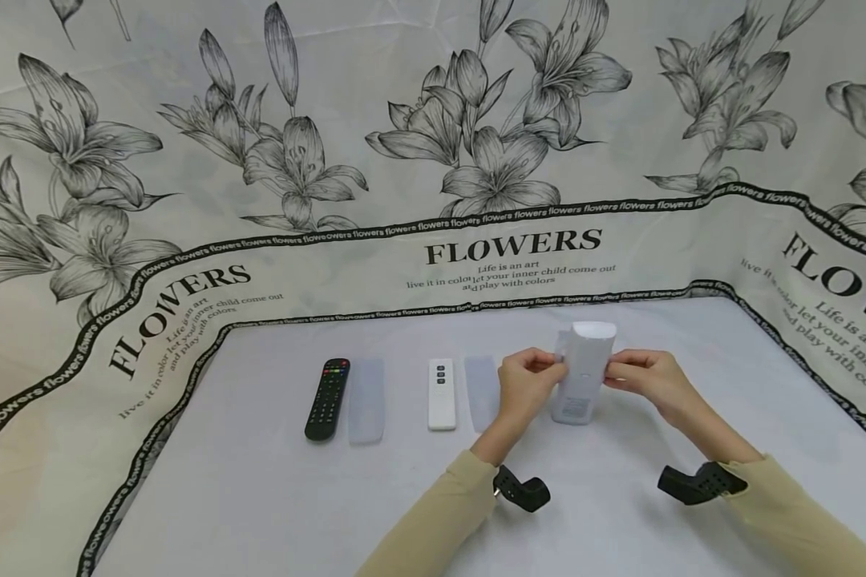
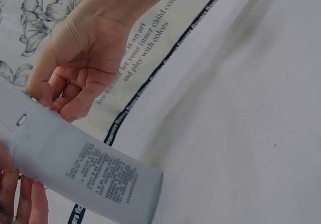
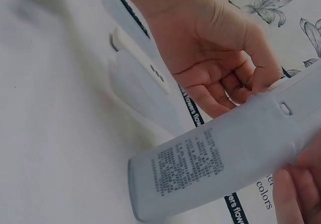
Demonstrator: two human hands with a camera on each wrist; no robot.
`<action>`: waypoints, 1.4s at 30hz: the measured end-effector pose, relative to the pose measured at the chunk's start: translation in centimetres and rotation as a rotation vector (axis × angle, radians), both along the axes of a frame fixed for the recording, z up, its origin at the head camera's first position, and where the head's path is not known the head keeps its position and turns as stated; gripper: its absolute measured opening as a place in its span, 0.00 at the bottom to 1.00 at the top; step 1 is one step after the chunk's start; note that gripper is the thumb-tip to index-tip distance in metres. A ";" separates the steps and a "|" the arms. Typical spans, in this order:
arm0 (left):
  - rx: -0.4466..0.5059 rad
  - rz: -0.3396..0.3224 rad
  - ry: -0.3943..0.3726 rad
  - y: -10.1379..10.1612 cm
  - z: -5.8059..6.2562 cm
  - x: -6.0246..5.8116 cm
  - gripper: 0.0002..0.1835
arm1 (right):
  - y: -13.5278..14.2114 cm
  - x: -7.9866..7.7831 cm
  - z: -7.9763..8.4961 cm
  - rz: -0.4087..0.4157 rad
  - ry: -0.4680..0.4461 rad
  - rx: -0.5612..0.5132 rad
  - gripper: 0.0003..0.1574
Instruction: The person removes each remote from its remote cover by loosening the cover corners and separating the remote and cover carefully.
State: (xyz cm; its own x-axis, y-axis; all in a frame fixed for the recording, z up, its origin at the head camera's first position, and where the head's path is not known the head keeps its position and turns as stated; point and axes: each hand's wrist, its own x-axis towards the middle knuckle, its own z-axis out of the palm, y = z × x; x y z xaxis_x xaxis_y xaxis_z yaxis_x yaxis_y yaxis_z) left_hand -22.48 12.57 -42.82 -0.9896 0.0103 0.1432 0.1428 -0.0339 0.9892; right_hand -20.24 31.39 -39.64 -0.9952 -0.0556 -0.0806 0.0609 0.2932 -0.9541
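Note:
Both hands hold up a white remote control point(image 1: 595, 336) whose lower part sits inside a translucent sleeve point(image 1: 570, 410). Its top end sticks out of the sleeve. The back of the remote, with a slot and a block of small print, shows through the plastic in the right wrist view. My left hand point(image 1: 527, 383) pinches the sleeve's left edge near its mouth between thumb and fingers. On the opposite edge, my right hand point(image 1: 648, 381) pinches at about the same height. The remote stands nearly upright, its lower end close over the white table point(image 1: 613, 513).
To the left lie a black remote point(image 1: 327, 401) with a flat translucent sleeve point(image 1: 366, 401) beside it, then a slim white remote point(image 1: 442, 397) with another sleeve point(image 1: 480, 389), partly behind my left hand. A flower-printed cloth point(image 1: 317, 272) rises behind the table.

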 end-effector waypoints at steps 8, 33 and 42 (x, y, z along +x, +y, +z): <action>-0.009 0.030 -0.012 0.2 0.0 0.3 0.02 | -0.1 -0.1 0.3 -0.024 -0.075 0.027 0.15; 0.001 0.065 0.043 0.3 -1.4 0.4 0.01 | -0.3 0.4 -0.5 -0.026 -0.180 -0.114 0.06; 0.003 0.068 0.057 0.3 -2.0 0.3 0.01 | -0.3 0.3 -0.9 -0.023 -0.208 -0.121 0.07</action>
